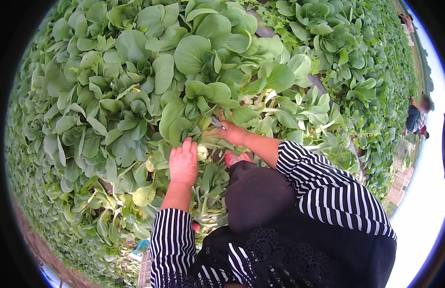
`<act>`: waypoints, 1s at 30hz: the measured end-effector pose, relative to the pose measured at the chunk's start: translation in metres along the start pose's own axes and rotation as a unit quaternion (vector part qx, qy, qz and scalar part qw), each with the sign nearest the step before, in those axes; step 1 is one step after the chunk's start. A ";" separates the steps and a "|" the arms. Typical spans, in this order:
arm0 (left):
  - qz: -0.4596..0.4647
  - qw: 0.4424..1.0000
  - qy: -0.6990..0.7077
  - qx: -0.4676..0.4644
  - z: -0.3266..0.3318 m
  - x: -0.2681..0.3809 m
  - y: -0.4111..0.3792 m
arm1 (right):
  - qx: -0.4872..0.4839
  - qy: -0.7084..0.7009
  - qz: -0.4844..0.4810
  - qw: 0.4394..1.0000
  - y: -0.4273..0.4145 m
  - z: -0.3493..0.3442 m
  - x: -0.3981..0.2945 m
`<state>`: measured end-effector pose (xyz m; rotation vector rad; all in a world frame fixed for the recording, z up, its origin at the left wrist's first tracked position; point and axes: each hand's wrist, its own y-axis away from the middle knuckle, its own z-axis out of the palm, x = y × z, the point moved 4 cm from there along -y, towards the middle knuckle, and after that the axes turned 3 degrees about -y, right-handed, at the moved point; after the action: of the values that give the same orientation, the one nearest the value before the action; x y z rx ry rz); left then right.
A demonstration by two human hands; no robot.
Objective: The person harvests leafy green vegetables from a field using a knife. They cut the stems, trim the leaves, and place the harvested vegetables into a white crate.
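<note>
My left hand [184,162] is closed around a head of bok choy, seen from its back. The pale cut-looking base of the bok choy [202,152] shows beside my fingers; most of its leaves are hidden by the hand and the plants. In my right hand [235,134] is a small knife [218,123], its short grey blade angled toward the standing plants. Just beyond both hands grows a leafy bok choy plant [199,94] with broad green leaves. The knife lies to the right of the bok choy in my left hand, apart from it.
Loose trimmed leaves [208,194] lie around my feet, one in a red patterned shoe [237,157]. Dense bok choy rows [82,126] spread ahead and left. A plastic crate [145,270] stands near my left elbow; more crates [398,183] and another person [416,114] are at the far right.
</note>
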<state>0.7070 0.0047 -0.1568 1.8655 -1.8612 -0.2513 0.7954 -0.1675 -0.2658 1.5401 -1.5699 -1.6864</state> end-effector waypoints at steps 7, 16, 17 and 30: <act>-0.036 0.999 0.019 -0.010 0.005 -0.009 0.010 | 0.064 0.132 -0.151 0.978 -0.027 0.012 0.009; -0.028 0.964 0.253 0.075 -0.042 -0.003 0.056 | -0.149 -0.274 -0.049 0.949 0.050 0.005 -0.010; -0.036 0.953 0.288 0.090 -0.047 -0.003 0.064 | -0.162 -0.284 -0.064 0.943 0.058 0.005 -0.018; -0.181 0.546 0.812 0.097 -0.073 0.001 0.183 | -0.339 -0.261 -0.179 0.886 0.180 -0.022 -0.132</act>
<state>0.5785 0.0284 -0.0091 1.3766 -0.1365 1.2186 0.7888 -0.1250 -0.0459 1.0818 -0.7146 -2.6507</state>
